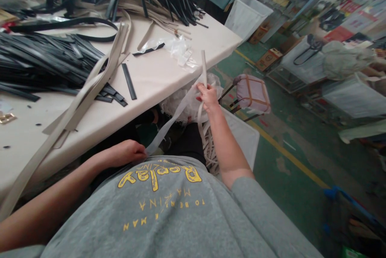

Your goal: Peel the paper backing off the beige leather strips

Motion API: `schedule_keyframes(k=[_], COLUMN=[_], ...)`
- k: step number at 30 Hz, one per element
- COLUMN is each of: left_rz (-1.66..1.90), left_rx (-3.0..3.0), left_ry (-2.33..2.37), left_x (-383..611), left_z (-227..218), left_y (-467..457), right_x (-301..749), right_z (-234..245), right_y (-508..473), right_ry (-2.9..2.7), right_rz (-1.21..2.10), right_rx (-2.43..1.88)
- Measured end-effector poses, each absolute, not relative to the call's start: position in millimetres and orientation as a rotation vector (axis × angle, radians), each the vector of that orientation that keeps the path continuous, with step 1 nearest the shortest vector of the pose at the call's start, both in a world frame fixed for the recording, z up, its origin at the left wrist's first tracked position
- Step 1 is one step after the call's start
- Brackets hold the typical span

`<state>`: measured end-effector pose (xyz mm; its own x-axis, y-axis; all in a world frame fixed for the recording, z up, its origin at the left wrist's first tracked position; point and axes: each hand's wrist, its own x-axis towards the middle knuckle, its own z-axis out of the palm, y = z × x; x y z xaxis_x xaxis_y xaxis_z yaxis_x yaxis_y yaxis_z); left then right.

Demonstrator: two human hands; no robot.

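My right hand (208,96) is closed around a narrow beige strap (204,65), whose one end sticks up past my fingers while the rest hangs down below the palm. A thin translucent strip (170,124) runs slantwise between my two hands. Close to my shirt, my left hand (131,152) is a fist gripping the lower end of that strip. Under my right hand, several beige straps (211,149) lie in a white bin (251,133). Crumpled clear plastic (181,105) bulges out beside the table edge.
On the white table (147,85) lie piles of black straps (45,56) and long beige straps (90,89). A stool with a pale cushion (252,93) stands on the green floor to the right. Bins, including a white one (247,12), and cardboard boxes (269,58) stand farther off.
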<state>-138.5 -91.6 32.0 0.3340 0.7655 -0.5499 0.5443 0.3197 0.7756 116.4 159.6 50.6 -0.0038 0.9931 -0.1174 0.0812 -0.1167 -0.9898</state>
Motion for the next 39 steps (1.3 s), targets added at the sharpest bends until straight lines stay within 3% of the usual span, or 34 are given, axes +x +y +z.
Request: schedule_keyframes(k=[8, 13, 18, 22, 33, 39], left_rz=[0.947, 1.138, 1.277, 1.353, 1.423, 1.288], left_rx=[0.192, -0.118, -0.200, -0.171, -0.099, -0.109], left_ry=[1.231, 1.113, 1.042, 1.036, 1.053, 1.059], left_x=[-116, -90, -74, -65, -53, -43], left_z=[25, 33, 34, 36, 26, 12], left_y=[-71, -49, -24, -13, -19, -37], right_x=[119, 143, 145, 130, 117, 127], right_z=[-20, -11, 28, 31, 2, 19], right_y=[88, 15, -26, -29, -11, -13], right_ry=[-1.617, -1.833, -2.274, -2.403, -1.954, -1.936], right_rz=[1.780, 2.042, 1.934, 1.812, 2.421, 2.338], right_rx=[-1.630, -1.405, -1.273, -1.254, -1.230, -1.189])
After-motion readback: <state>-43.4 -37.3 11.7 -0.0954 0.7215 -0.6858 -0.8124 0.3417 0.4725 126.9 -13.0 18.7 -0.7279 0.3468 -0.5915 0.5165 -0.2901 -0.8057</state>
